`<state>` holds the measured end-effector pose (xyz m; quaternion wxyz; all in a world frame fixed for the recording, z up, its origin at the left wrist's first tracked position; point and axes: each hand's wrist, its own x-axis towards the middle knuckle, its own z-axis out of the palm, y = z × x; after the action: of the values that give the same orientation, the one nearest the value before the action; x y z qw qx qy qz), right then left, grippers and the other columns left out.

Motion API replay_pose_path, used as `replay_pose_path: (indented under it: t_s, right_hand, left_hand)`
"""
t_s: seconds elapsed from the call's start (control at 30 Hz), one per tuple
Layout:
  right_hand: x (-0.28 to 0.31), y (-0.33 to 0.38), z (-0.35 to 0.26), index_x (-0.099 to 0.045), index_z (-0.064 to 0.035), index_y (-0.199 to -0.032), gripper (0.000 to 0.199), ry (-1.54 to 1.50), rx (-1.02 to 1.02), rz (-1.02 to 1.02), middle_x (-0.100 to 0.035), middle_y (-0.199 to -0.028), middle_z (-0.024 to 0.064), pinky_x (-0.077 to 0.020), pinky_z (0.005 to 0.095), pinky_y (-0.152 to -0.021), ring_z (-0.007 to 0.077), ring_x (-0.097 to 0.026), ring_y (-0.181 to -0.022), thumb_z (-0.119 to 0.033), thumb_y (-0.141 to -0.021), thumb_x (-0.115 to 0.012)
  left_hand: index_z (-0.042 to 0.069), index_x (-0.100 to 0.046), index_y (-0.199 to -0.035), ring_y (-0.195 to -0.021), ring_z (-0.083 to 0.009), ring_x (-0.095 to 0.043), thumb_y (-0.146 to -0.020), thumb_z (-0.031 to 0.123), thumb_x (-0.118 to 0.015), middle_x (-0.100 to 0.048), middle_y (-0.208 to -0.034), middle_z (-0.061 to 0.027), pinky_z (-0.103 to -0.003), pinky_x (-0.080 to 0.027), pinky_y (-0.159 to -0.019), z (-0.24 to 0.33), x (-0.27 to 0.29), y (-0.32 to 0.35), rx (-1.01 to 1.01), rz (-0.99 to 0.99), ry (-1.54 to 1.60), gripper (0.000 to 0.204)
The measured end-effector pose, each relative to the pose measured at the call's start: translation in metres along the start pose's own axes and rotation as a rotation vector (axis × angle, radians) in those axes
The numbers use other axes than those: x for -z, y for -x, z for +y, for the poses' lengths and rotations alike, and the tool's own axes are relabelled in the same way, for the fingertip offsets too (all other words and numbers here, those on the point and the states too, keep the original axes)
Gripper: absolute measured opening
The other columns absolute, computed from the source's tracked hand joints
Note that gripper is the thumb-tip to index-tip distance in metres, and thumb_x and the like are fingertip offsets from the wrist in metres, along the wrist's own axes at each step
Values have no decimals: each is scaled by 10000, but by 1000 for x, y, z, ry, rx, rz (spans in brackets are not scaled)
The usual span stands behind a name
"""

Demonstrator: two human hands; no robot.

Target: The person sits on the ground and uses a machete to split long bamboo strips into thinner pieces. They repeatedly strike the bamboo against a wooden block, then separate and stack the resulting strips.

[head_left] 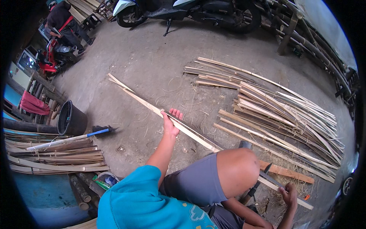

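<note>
— Where do your bamboo strips (146, 104) lie?
— At least two cross your left hand (172, 121), clamped between thumb and fingers. They appear to run rightward behind your knee (240, 166) to your right hand (288, 194); its fingers curl, but whether they grip can't be told.
— Handling them well?
— Best use a light left grip, with skin off the edges.
— Counts?
— Right of your left hand, one big stack (274, 107), overlapping. Leftward, one black bucket (80, 120), one broom (98, 133). Farther ahead, one scooter (206, 13).
</note>
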<state>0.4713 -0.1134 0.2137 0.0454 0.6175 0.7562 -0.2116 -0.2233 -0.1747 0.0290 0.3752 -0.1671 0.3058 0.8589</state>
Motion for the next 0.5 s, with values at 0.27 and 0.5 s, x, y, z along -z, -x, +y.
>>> replay_pose_path:
  t_s: [0.27,0.5]
  right_hand:
    - [14,-2,-40,-543,-31,-874,365,-53,94,284,-522,-860,145,-425,476,-804,382,-547,-882,-250,-757,-811]
    - [-6,-15,-51,-617,-33,-720,382,283,192,100,-600,-716,176,-444,479,-703,401,-608,-752,-370,-860,-728]
  left_hand:
    - [103,-472,-1412,-1217,-268,-560,-977,723,-315,-577,-1319,-106,-445,-467,-1070,-9,5,8,36,31,-87,773]
    - [110,-412,-1446,-1189,-292,-571,-963,749,-278,-534,-1343,-144,-492,-488,-1056,-20,2,12,45,-1,-93,812]
